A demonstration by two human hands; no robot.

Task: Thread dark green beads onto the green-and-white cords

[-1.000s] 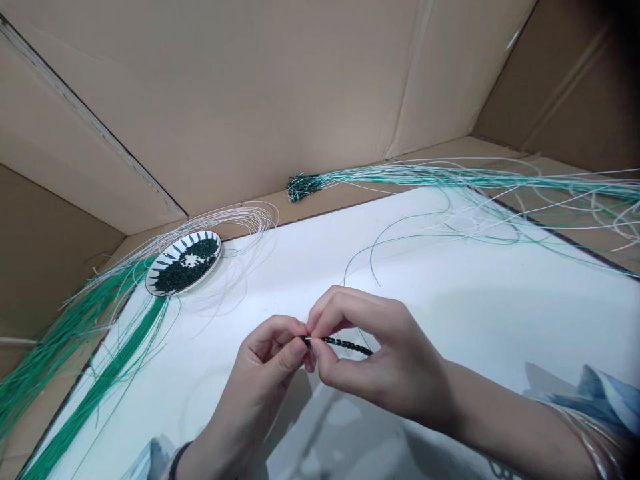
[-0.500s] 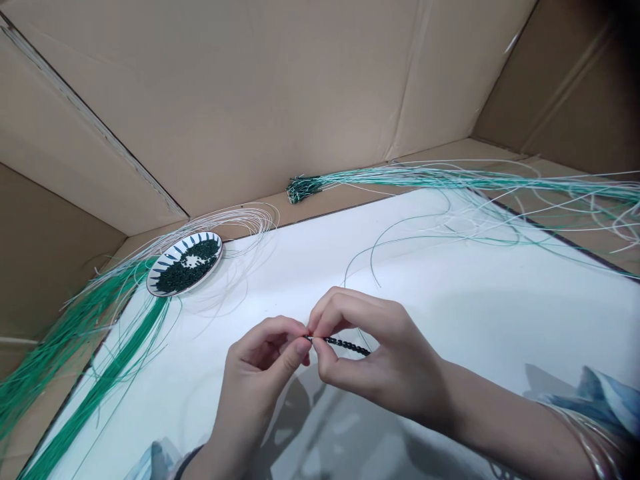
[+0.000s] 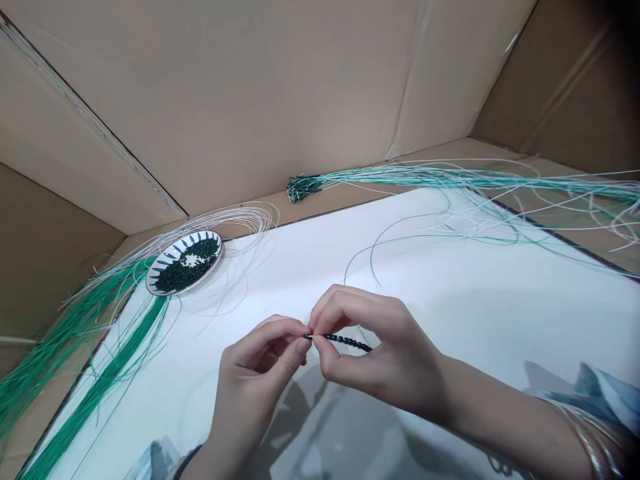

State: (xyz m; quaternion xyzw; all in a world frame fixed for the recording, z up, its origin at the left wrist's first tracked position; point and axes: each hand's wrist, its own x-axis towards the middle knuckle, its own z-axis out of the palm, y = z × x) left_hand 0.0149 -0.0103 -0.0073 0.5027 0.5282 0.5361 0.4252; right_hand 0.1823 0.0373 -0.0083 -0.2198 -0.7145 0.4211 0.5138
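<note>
A short dark beaded strand (image 3: pixel 347 342) runs back from the fingertips of my right hand (image 3: pixel 395 353), whose thumb and forefinger pinch it. My left hand (image 3: pixel 250 377) meets it tip to tip, its thumb and forefinger closed on the strand's small dark end. Only a sliver of that end shows between the two pinches, too small to make out in detail. Part of the strand is hidden inside my right hand. Thin green threads curve over the white board just beyond my right hand.
A patterned oval dish (image 3: pixel 156 283) of small dark green beads stands at the left. Bundles of green thread (image 3: pixel 107 380) and looped white thread (image 3: pixel 255 217) lie around it. Along the back right lies a bundle of green and white threads (image 3: pixel 400 175). Cardboard walls (image 3: pixel 250 87) enclose the white board (image 3: pixel 310 247).
My left hand has shifted very slightly left, and a little more of the dark end shows between the fingertips. Both hands keep their pinches.
</note>
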